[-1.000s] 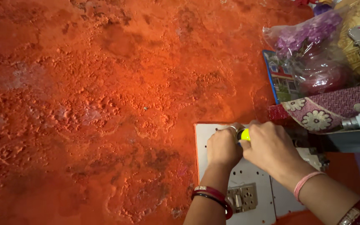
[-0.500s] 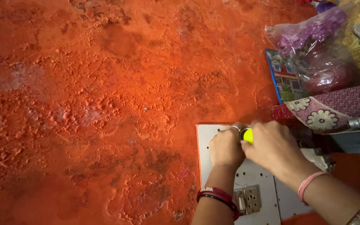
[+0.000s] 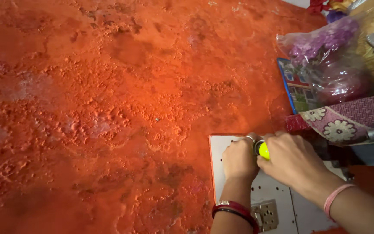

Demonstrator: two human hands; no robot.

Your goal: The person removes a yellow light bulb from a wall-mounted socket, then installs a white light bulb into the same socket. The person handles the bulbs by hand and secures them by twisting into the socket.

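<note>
Both hands meet over a white switchboard panel (image 3: 221, 149) set in a rough orange wall. My left hand (image 3: 240, 159), with a ring and red bangles at the wrist, is closed against the panel beside a small yellow-handled tool (image 3: 263, 150). My right hand (image 3: 291, 161), a pink band on its wrist, wraps around that yellow handle. The tool's tip is hidden between the hands. A socket (image 3: 267, 214) sits lower on the panel.
The peeling orange wall (image 3: 109, 108) fills the left and centre. At the right stand a plastic bag with purple flowers (image 3: 325, 47), a blue-edged picture (image 3: 295, 86), a floral cloth (image 3: 347, 119) and a grey shelf edge (image 3: 373, 151).
The view has drifted so the hands and panel sit slightly lower and further right. Both hands keep the same hold around the yellow tool.
</note>
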